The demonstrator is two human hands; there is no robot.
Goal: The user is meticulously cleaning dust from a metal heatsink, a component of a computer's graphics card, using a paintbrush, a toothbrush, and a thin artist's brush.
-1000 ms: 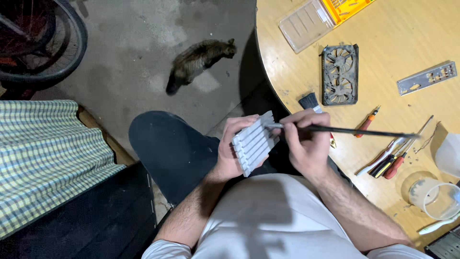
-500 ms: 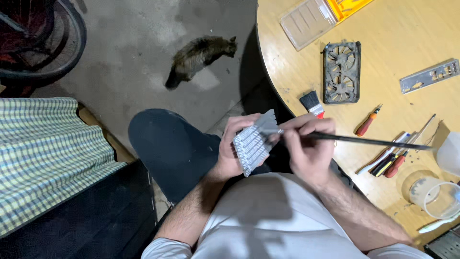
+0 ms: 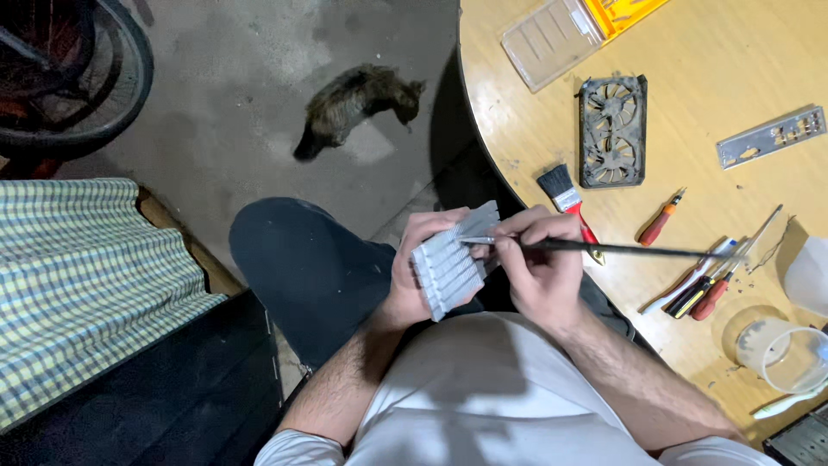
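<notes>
Two hands work over the lap of a seated person beside a round wooden table (image 3: 742, 52). Left hand (image 3: 414, 267) is clamped around a small grey finned heatsink (image 3: 450, 263), tilted up, fingers curled over its top edge. Right hand (image 3: 539, 263) is pinched shut on a long thin black-handled brush (image 3: 604, 248), whose tip rests on the fins while the handle juts out toward the table. From where I stand, the risk lies in that long handle: it reaches out over the screwdrivers (image 3: 699, 289) at the table edge, and a wide stroke could knock them off. Fins that thin look easy to bend if the tip is pushed in hard. With the heatsink held over the knee and not the table, a slip of the left grip would drop it on the concrete floor (image 3: 259, 86), near the cat (image 3: 358, 99). Any loosened dust would likely fall on the dark trousers (image 3: 302, 267)
</notes>
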